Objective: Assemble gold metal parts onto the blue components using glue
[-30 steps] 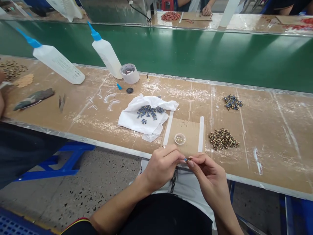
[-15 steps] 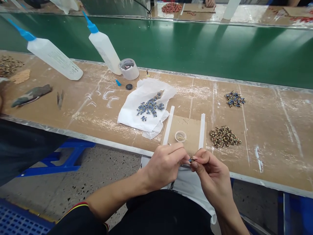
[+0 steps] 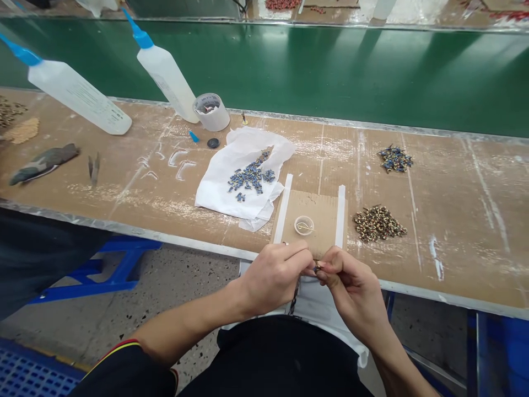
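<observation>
Over the table's front edge, my left hand (image 3: 278, 275) and my right hand (image 3: 351, 284) meet, fingertips pinched on one tiny blue and brassy piece (image 3: 317, 268). Its exact kind is too small to make out. Just beyond the fingers, a small round clear cup (image 3: 303, 225) with a thin bent wire in it rests on a cardboard pad (image 3: 320, 207) edged by white tape strips. Left of the pad, many small blue pieces (image 3: 249, 177) lie on white paper (image 3: 215, 190). To the right are a pile of brassy pieces (image 3: 379, 223) and a pile of blue and brassy pieces (image 3: 395, 159).
Two white squeeze bottles (image 3: 78, 96) with blue nozzles stand tilted in view at the left, near a tape roll (image 3: 211, 112). Tweezers (image 3: 94, 169) and a dark camouflage-patterned item (image 3: 44, 164) lie farther left. A green strip (image 3: 330, 77) runs behind the table.
Both hands have shifted slightly left in the picture, still together on the tiny piece, which has turned a little. The view has moved slightly, and a distant person's hand has left the top edge.
</observation>
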A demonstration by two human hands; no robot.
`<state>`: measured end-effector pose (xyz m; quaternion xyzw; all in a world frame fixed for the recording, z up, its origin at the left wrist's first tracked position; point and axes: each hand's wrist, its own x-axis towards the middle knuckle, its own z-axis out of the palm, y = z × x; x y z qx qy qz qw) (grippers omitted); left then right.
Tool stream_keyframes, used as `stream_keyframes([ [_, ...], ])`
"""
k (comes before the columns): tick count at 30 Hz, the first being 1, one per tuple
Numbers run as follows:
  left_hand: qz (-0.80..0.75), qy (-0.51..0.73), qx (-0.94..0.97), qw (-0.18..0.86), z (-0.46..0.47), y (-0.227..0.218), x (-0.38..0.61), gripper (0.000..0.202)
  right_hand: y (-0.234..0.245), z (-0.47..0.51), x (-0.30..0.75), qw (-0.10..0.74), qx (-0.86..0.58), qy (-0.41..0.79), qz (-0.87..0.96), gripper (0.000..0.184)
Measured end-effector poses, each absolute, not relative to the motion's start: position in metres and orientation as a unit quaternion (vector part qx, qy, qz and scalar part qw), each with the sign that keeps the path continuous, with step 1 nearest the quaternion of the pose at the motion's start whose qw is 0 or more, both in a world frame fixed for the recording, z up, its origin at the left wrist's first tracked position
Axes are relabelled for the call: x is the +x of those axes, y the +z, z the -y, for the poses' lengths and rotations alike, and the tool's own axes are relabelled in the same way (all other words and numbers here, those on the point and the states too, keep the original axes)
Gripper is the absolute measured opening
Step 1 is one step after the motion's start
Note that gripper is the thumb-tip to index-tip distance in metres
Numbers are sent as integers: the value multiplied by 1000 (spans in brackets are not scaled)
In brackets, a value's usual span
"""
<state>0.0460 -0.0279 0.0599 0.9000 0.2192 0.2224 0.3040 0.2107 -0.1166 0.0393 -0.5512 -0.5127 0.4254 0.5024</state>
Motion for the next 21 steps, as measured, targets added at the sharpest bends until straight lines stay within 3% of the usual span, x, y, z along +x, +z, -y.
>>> stream_keyframes([
  [8, -268, 228, 834, 426, 18, 64, 35, 13, 38, 114, 206, 512, -532, 507, 445, 6],
  [12, -284, 188, 800, 494, 18, 71, 35, 11, 42, 117, 218, 511, -523, 436, 525, 31],
  [17, -264, 125, 719, 631, 22, 73, 38, 14, 51, 115, 230, 464, -498, 360, 638, 24],
  [21, -248, 119, 701, 658, 24, 74, 41, 21, 51, 114, 228, 502, -512, 341, 608, 17],
])
